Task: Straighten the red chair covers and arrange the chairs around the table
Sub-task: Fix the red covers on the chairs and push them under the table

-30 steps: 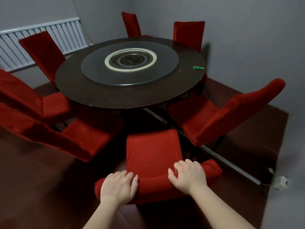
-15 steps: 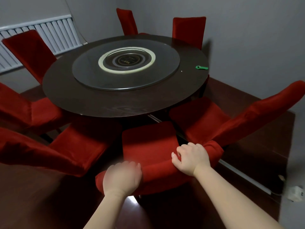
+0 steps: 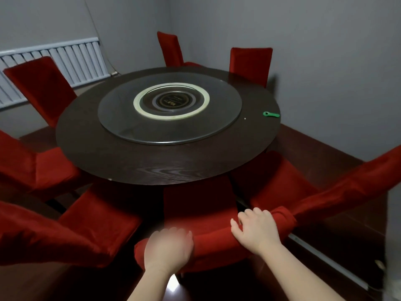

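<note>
My right hand [image 3: 256, 230] curled over the red chair back [image 3: 213, 237] | my left hand [image 3: 168, 246] rested on it, too blurred to tell its grip.

Under the fingers [image 3: 249, 216], a matt, soft-napped red cloth is seen on the chair cover [image 3: 217, 237]. Beyond them, the table [image 3: 152, 168] is finished in dark, grained wood with a low sheen, and the turntable [image 3: 121, 127] is of smooth, glossy glass.

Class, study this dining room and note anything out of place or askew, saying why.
A small green object lies alone near the right edge of the table. The near chair looks crowded: its backrest end appears to touch the right-hand chair.
</note>
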### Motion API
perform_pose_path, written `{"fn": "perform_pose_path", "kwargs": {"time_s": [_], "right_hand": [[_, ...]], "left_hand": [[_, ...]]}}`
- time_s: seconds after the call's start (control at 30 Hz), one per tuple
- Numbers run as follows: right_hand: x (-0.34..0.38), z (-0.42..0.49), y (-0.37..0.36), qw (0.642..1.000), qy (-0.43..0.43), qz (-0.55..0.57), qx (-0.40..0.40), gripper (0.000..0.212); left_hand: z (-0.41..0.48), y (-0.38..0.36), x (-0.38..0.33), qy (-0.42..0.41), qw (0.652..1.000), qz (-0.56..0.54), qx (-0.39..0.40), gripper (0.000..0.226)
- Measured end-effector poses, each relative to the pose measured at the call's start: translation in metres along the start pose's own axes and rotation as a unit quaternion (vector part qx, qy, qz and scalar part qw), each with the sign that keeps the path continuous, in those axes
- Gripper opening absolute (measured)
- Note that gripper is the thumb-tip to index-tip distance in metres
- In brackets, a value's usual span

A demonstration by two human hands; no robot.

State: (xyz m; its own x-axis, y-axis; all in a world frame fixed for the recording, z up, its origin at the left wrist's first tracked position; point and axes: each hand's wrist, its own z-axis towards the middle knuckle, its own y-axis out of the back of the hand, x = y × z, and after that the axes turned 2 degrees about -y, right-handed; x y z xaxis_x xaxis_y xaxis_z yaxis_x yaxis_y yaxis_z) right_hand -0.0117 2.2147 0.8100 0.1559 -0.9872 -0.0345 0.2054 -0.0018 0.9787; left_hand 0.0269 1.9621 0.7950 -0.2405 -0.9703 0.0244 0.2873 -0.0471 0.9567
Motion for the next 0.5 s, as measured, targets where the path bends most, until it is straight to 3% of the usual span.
{"fn": "perform_pose_path", "kwargs": {"time_s": [0.13, 0.23, 0.33, 0.5], "right_hand": [[0.001, -0.002, 0.015, 0.993, -0.002, -0.021, 0.116, 0.061], [-0.012, -0.004, 0.034, 0.982, 0.026, -0.015, 0.186, 0.07], [-0.037, -0.005, 0.06, 0.98, 0.022, -0.012, 0.195, 0.069], [-0.091, -0.012, 0.11, 0.989, 0.003, 0.001, 0.151, 0.067]], "left_hand": [[0.0, 0.002, 0.005, 0.019, 0.996, -0.036, 0.083, 0.045], [0.011, 0.007, 0.007, 0.101, 0.976, -0.077, 0.179, 0.056], [0.039, 0.018, -0.002, 0.114, 0.958, -0.156, 0.214, 0.051], [0.103, 0.061, -0.07, 0.009, 0.96, -0.183, 0.211, 0.05]]}}
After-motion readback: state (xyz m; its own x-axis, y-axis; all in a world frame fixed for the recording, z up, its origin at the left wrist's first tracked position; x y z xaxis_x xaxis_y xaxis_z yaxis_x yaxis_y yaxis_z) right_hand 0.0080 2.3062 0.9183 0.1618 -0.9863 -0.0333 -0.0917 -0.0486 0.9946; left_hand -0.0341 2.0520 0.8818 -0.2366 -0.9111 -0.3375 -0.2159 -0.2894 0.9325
